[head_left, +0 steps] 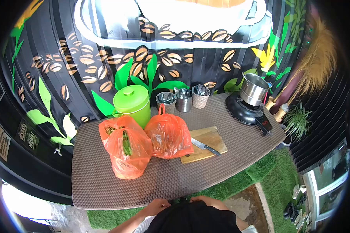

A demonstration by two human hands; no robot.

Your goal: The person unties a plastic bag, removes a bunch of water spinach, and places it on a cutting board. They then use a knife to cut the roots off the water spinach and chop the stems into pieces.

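My left hand (158, 204) is low in the view at the table's front edge, close to my body. My right hand (201, 199) is level with it on the other side, partly covered by dark clothing. A dark patch lies between them; I cannot make out whether it is an object. Fingers of both hands are mostly hidden. Beyond them on the table stand two orange plastic bags, the left one (129, 157) with green stalks inside, the right one (169, 136) knotted. A knife (204, 146) lies on a wooden cutting board (210, 136), handle toward the right.
Behind the bags is a lidded green pot (132, 101). Three utensil holders (184, 100) stand along the back of the woven-pattern table (101, 191). At the right, a steel saucepan (254, 91) sits on a black portable stove (241, 110). A painted wall rises behind.
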